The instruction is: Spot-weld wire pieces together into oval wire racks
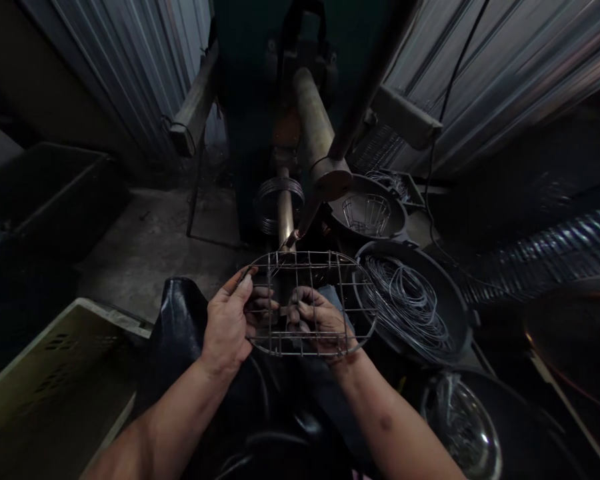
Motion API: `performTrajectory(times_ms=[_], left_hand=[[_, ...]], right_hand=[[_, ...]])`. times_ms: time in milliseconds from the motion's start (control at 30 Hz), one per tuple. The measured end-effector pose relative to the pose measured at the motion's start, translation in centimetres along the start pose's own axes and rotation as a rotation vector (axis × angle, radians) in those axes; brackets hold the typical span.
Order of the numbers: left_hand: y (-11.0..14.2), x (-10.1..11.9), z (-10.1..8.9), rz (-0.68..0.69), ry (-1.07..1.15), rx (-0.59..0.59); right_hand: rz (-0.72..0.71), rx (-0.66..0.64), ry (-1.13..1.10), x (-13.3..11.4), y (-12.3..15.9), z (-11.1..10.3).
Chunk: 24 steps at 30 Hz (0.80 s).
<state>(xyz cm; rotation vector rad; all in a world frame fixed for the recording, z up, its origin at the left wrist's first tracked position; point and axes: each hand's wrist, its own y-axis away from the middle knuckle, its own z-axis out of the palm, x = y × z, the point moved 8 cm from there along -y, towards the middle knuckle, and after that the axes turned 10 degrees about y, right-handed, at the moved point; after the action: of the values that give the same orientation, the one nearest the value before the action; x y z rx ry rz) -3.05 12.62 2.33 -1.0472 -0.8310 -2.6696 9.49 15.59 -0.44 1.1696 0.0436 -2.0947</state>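
I hold an oval wire grid rack flat in front of me with both hands. My left hand grips its left rim, thumb on top and fingers curled through the wires. My right hand is closed on the wires under the rack's middle. The rack's far edge lies at the tip of a spot welder's lower arm, below the slanted upper electrode. A coil of wire rings hangs on the lower arm.
To the right a dark round basin holds loose wire rings; behind it another basin holds a wire basket. A shiny wire bundle lies lower right. A pale plastic crate stands lower left. Corrugated metal walls enclose the machine.
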Motion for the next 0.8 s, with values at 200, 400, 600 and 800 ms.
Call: performTrajectory(times_ms=[200,400,600,800], left_hand=[[-0.4,0.1,0.4,0.002,-0.007,-0.026],[-0.8,0.6,1.4,0.018,0.011,-0.048],[-1.1,0.9,1.7,0.018,-0.008,-0.023],[-1.2,1.2,2.3,0.003,0.000,-0.017]], right_hand=[[-0.030,-0.011,0.016,-0.3,-0.3,-0.2],[-0.042,-0.031,0.027,-1.1,-0.7,-0.1],[-0.064,-0.021,0.045,-2.0,-0.9,0.0],[-0.051,-0.007,0.038,-2.1,-1.1,-0.1]])
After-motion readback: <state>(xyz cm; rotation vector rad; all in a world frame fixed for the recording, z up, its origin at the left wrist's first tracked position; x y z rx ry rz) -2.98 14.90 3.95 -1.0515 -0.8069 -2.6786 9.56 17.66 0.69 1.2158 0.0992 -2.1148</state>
